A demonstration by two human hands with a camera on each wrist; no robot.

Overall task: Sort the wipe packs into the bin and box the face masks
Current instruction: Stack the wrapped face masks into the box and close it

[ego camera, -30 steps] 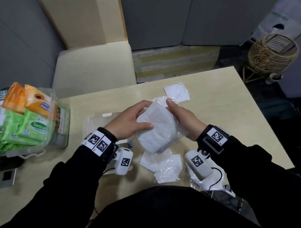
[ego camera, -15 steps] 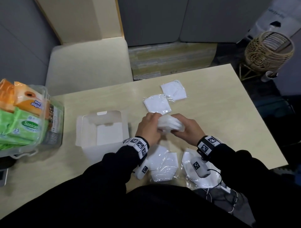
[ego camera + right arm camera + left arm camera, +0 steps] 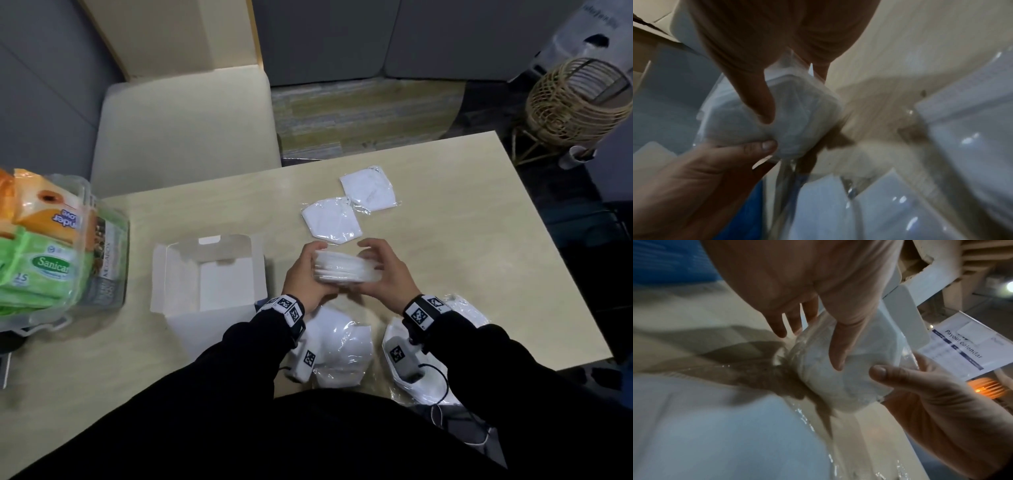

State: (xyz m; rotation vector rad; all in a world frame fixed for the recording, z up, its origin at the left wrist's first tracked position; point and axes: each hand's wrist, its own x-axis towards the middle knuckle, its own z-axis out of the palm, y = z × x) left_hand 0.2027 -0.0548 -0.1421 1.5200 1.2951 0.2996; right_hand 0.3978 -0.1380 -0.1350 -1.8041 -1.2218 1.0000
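Both hands hold a stack of wrapped white face masks [image 3: 346, 270] edge-on, just right of the open white box [image 3: 209, 284]. My left hand [image 3: 303, 274] grips its left side and my right hand [image 3: 388, 270] grips its right side. In the left wrist view the thumb presses the stack [image 3: 859, 369]. The right wrist view shows both thumbs pinching the stack [image 3: 797, 121]. Two wrapped masks [image 3: 332, 221] [image 3: 370, 188] lie farther back. More masks [image 3: 342, 349] [image 3: 428, 370] lie under my wrists. The clear bin [image 3: 113, 274] at the left holds green wipe packs [image 3: 44, 270] and orange wipe packs [image 3: 51, 212].
A cream chair [image 3: 185, 130] stands behind the table's far edge. A wicker basket [image 3: 575, 99] sits on the floor beyond the table's right corner. The box's flaps stand open toward me. Bare tabletop [image 3: 479, 257] stretches to the right of my hands.
The mask stack was held up flat between both hands, then brought down toward the table. It is now turned edge-on and squared between my palms, still right of the box.
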